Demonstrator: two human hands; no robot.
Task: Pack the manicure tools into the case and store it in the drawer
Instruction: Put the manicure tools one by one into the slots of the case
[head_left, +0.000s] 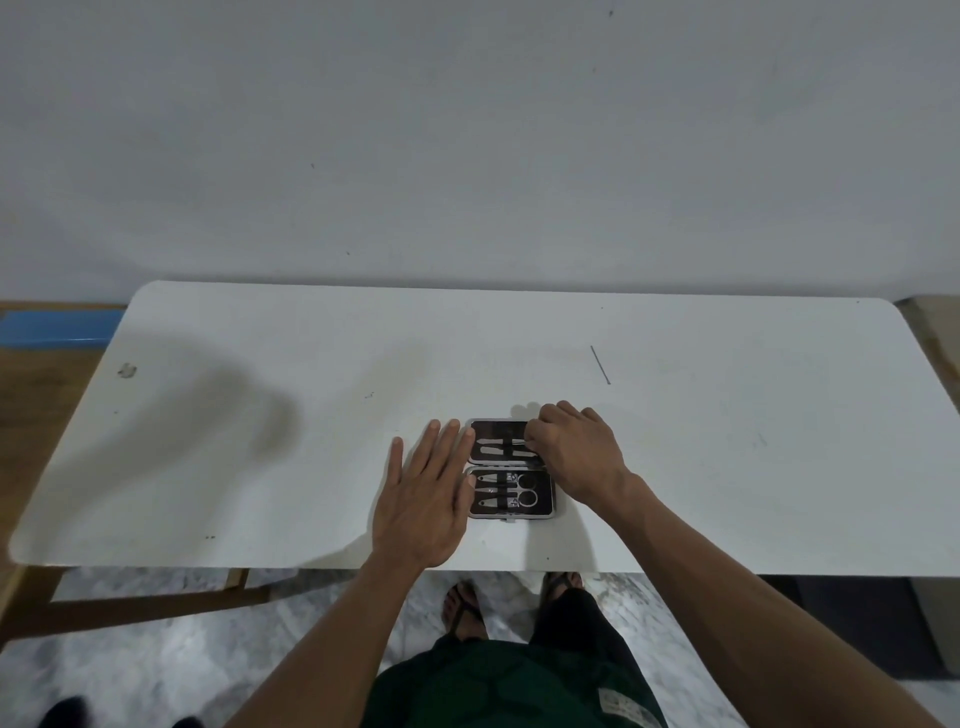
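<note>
A small manicure case (506, 512) lies open flat near the front edge of the white table (727, 441). Its dark lining holds several silver tools: scissors (522, 489) and slim picks in the near half, two flat tools (498, 447) in the far half. My left hand (428, 499) rests flat on the table with fingers spread, its fingertips touching the case's left edge. My right hand (576, 449) covers the far half's right end, fingers curled onto the end of a tool there. What its fingertips pinch is hidden.
A thin dark needle-like stick (600, 365) lies on the table beyond the case to the right. A wall rises right behind the table. Below the front edge are a wooden frame (145, 605), the marbled floor and my sandalled feet (467, 608).
</note>
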